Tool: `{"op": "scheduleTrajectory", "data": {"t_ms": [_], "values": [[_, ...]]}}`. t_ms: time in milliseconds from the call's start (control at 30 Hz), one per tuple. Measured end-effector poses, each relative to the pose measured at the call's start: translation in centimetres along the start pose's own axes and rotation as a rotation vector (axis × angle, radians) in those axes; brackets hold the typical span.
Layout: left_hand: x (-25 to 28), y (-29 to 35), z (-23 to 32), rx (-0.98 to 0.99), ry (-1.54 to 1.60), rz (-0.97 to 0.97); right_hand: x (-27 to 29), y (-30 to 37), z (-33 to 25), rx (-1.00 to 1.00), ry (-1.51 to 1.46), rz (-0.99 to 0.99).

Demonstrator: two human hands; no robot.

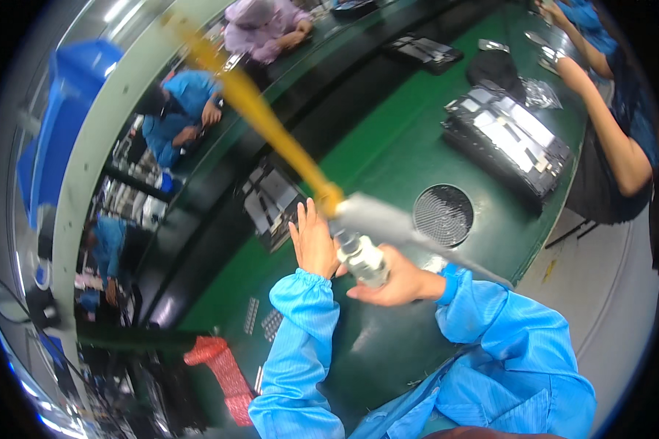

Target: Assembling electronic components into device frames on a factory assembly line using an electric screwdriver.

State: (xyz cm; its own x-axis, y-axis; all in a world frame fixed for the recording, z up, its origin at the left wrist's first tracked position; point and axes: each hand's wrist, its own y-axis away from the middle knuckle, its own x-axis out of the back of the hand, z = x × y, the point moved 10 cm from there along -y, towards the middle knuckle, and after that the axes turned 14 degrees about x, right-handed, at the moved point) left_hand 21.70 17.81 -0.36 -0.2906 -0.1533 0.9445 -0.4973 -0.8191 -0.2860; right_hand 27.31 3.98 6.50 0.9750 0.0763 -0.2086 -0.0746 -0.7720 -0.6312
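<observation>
My right hand (399, 282) is wrapped round a pale, bottle-shaped thing (365, 263) with a dark top, held tilted over the green table (359, 329). Its exact kind is blurred. Just to the left, my left hand (315, 240) has its fingers stretched out and apart, and I see nothing held in it. Beyond those fingertips lies a black tray (271, 205) with flat grey and dark parts. A blurred yellow bar (271, 124) with a grey cylinder (377, 217) at its lower end crosses the view close in front of both hands.
A stack of black trays (505, 143) with white flat parts stands at the right, near a round black vent (444, 214). Red bubble wrap (221, 373) lies at lower left. A co-worker's arm (608, 124) is at the right edge; other people sit across the belt.
</observation>
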Motion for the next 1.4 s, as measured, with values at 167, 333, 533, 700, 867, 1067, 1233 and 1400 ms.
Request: {"op": "scheduleTrajectory", "data": {"t_ms": [167, 333, 533, 700, 867, 1067, 1233, 1400], "values": [[2.1, -2.9, 10.5, -0.061, 0.117, -0.04, -1.2, 0.9, -1.4, -0.277, -0.276, -0.333], [1.4, -6.6, 17.8, -0.191, 0.123, -0.092, 0.1, 2.9, -2.4, -0.36, -0.392, -0.552], [-1.8, -13.3, 22.9, -0.234, 0.068, -0.12, 1.4, 5.2, -1.3, -0.408, -0.663, -0.541], [-5.0, -18.6, 28.1, -0.327, 0.045, -0.155, 5.9, 1.9, -4.6, -0.016, -0.205, -0.316], [-8.9, -24.4, 31.6, -0.438, 0.028, -0.113, 7.8, 3.2, -2.2, -0.137, -0.12, -0.12], [-13.0, -30.2, 35.5, -0.419, 0.093, -0.06, 8.4, 4.4, -1.6, -0.077, -0.2, -0.058], [-13.0, -33.1, 34.1, -0.431, 0.12, -0.188, 9.6, 4.2, -0.6, -0.109, -0.171, -0.026], [-8.6, -32.9, 27.2, -0.35, -0.098, -0.008, 9.0, 3.9, -0.7, -0.127, -0.15, -0.045]]}}
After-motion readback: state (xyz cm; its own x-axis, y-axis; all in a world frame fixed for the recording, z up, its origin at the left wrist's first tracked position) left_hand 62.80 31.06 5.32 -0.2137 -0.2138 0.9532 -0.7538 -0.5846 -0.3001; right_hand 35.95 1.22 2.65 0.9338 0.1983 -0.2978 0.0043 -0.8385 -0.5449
